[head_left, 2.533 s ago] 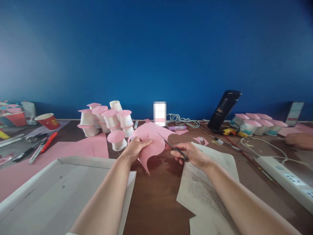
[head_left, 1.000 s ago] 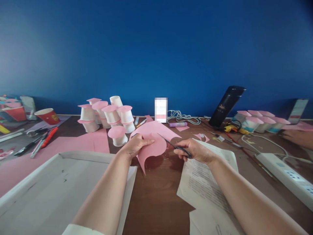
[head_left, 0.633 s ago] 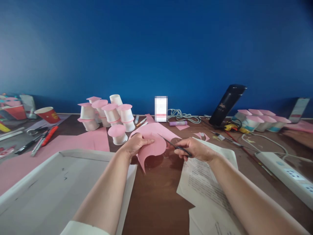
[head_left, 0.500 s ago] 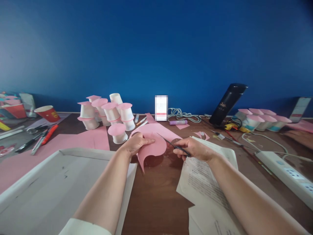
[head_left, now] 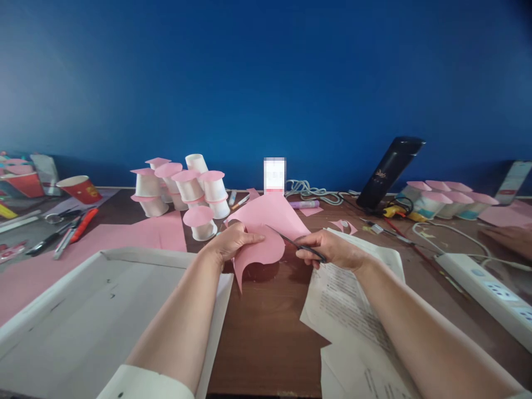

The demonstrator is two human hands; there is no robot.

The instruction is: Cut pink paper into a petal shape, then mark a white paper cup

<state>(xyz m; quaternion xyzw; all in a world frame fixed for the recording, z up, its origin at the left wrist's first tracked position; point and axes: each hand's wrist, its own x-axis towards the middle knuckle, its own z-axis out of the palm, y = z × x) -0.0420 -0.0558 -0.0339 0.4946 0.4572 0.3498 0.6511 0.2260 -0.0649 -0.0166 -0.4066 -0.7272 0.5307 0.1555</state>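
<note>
A sheet of pink paper (head_left: 270, 213) with a curved cut edge is held up over the brown table. My left hand (head_left: 235, 242) pinches its left side, thumb lying on top. Dark scissors (head_left: 301, 246) are gripped in my right hand (head_left: 332, 249), their blades pointing left into the paper along the curve. The rounded part of the pink paper hangs toward me, with a pointed strip dangling at its lower left. Part of the scissor handles is hidden by my right fingers.
Stacked white paper cups (head_left: 191, 188) with pink discs stand behind my left hand. A white box lid (head_left: 83, 321) lies at left, printed sheets (head_left: 353, 316) at right. Farther right are a black thermos (head_left: 386, 174), a power strip (head_left: 490, 293) and another person's hand (head_left: 509, 241).
The far part of the pink paper has risen and now covers the foot of the white blurred rectangle. Both hands stay nearly in place, the scissors still in the paper.
</note>
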